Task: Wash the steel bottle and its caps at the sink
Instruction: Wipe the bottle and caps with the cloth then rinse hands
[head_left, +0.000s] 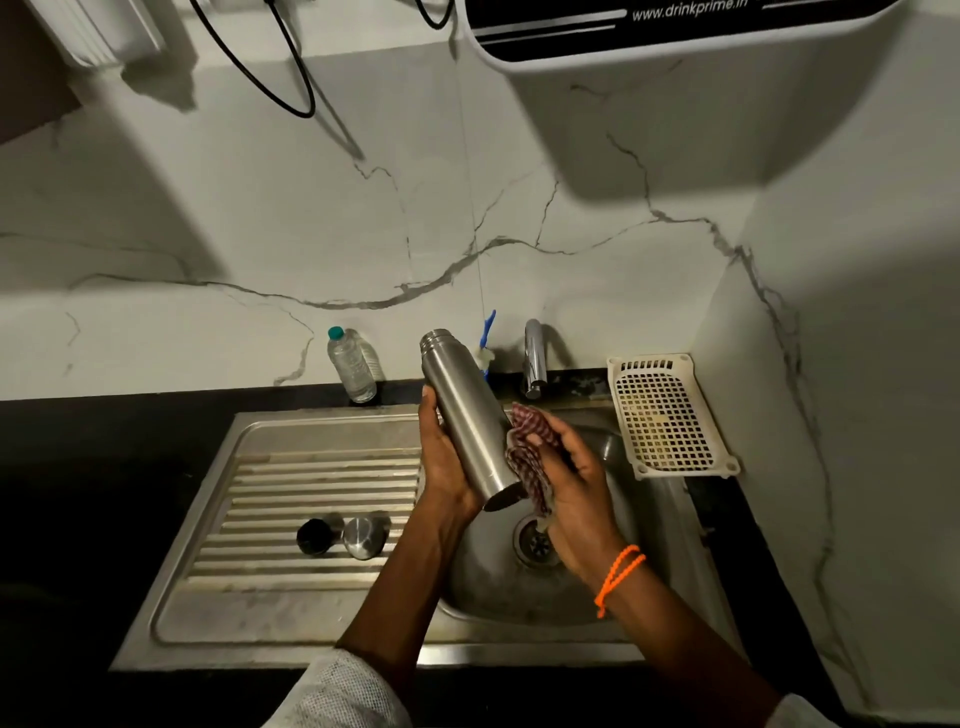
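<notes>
Steel bottle held tilted over sink basin, open neck up toward wall, base down near drain. Left hand wrapped round lower body from left side, thumb up along the side. Right hand clutching checked cloth vs bottle's right side, wrist w/ orange band. Two caps, black cap & steel cap, side by side on ribbed drainboard, well left of hands.

I see the tall steel bottle over the round steel sink basin; two small round caps lie left on the ribbed steel drainboard (side by side), the white perforated plastic tray to the right.
</notes>
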